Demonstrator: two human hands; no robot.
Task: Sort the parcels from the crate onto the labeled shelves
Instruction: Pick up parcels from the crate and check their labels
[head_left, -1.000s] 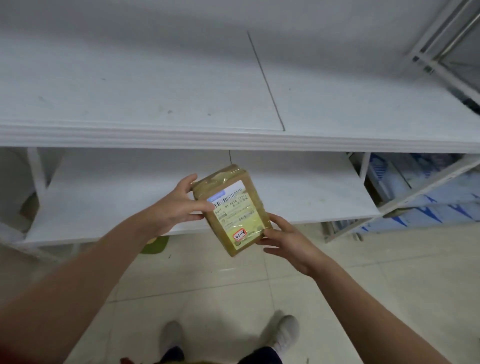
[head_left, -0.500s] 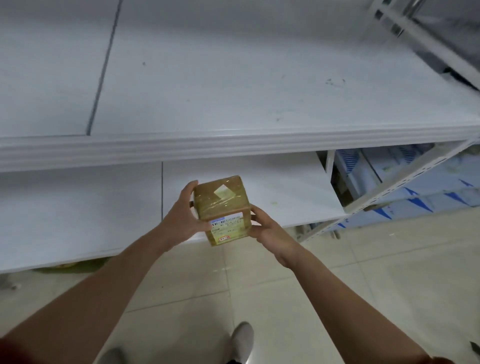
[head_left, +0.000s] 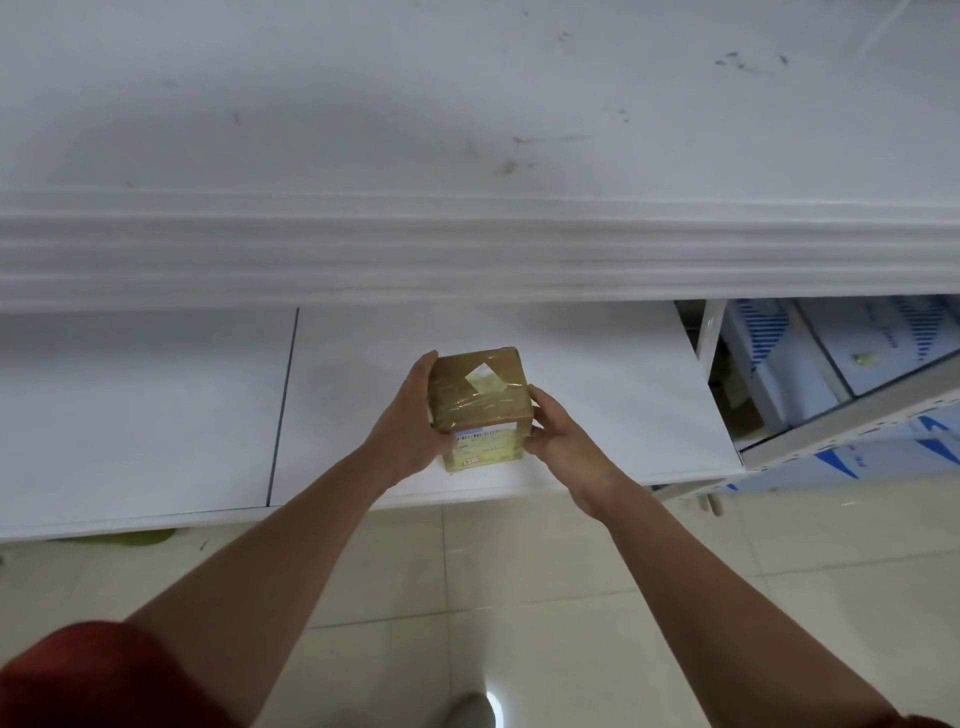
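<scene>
A small brown cardboard parcel (head_left: 480, 397), wrapped in clear tape with a white shipping label on its near face, stands upright near the front edge of the lower white shelf (head_left: 597, 374). My left hand (head_left: 410, 421) grips its left side, fingers reaching to the top edge. My right hand (head_left: 558, 434) holds its right side, thumb against the box. Whether the parcel's base rests on the shelf I cannot tell. The crate is out of view.
An upper white shelf (head_left: 467, 249) juts out above the lower one. White-and-blue cartons (head_left: 810, 358) fill the neighbouring rack at right behind a perforated metal rail (head_left: 852, 421). Beige tiled floor (head_left: 467, 597) lies below, with my shoe (head_left: 475, 709) at the bottom edge.
Both hands have carried the parcel forward from over the floor to the lower shelf and turned it upright. My view moved right and closer to the rack.
</scene>
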